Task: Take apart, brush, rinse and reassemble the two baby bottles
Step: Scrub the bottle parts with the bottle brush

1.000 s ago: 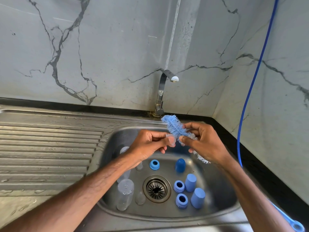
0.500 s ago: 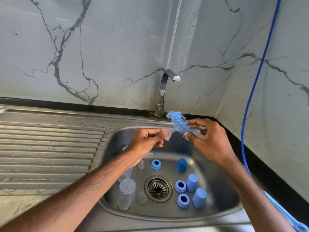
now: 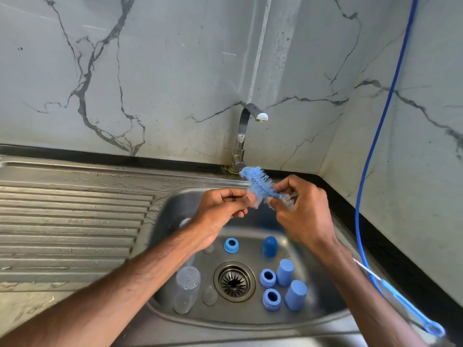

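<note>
Right hand (image 3: 303, 214) grips blue brush (image 3: 258, 182); left hand (image 3: 220, 209) pinches, seemingly, a clear teat (image 3: 254, 202).

A clear bottle (image 3: 185, 222) lies mostly hidden behind the left forearm (image 3: 150, 266).

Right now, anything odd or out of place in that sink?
Nothing spilled or broken. One mismatch: three blue collar rings and three blue caps sit in the sink basin, but the task names two bottles. Right hand grips the bottle brush at its bristles.
</note>
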Demonstrator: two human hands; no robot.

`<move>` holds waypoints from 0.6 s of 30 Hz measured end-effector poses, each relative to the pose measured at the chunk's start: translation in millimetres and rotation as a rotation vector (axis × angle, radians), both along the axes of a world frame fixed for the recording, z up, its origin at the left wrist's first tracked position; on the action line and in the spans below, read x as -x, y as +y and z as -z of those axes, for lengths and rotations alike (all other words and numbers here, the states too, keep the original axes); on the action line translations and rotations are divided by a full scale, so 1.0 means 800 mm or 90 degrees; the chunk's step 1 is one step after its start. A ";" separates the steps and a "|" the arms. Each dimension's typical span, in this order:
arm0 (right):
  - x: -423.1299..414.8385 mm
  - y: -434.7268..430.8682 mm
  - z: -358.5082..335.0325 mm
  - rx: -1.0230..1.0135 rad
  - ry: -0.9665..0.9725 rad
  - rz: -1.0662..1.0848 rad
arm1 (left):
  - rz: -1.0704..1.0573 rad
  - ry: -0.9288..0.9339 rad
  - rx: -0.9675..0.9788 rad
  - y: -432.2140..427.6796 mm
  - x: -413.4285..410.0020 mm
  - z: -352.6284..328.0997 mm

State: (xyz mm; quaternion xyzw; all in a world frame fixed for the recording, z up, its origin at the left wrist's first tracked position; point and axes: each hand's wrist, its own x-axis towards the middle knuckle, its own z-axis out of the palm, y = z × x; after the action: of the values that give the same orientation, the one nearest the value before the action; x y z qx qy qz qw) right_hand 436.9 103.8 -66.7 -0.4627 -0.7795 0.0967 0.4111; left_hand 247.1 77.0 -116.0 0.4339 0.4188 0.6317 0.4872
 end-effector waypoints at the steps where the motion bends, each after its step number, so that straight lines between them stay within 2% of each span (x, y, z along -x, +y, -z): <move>1: 0.002 -0.002 0.001 -0.014 -0.005 -0.017 | -0.007 -0.005 0.005 0.000 0.001 -0.001; 4: 0.018 -0.012 0.005 -0.038 -0.044 -0.065 | -0.033 -0.011 0.015 -0.001 0.005 0.000; 9: 0.007 0.000 0.006 -0.029 -0.015 0.013 | -0.011 -0.009 0.009 -0.001 0.001 -0.001; 13: 0.016 -0.006 0.011 -0.057 -0.049 -0.049 | -0.022 -0.032 0.015 -0.001 0.006 0.004; 16: 0.005 0.012 0.006 0.002 -0.018 0.039 | -0.023 -0.029 0.016 0.004 0.007 0.003; 18: -0.003 0.012 0.006 -0.023 0.015 0.047 | -0.034 -0.046 0.029 0.007 0.007 0.003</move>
State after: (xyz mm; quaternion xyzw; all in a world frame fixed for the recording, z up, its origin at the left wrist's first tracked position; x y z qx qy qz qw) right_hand 439.5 113.3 -71.5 -0.4821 -0.7588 0.0728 0.4318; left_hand 241.2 82.5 -118.6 0.3881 0.4263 0.6501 0.4950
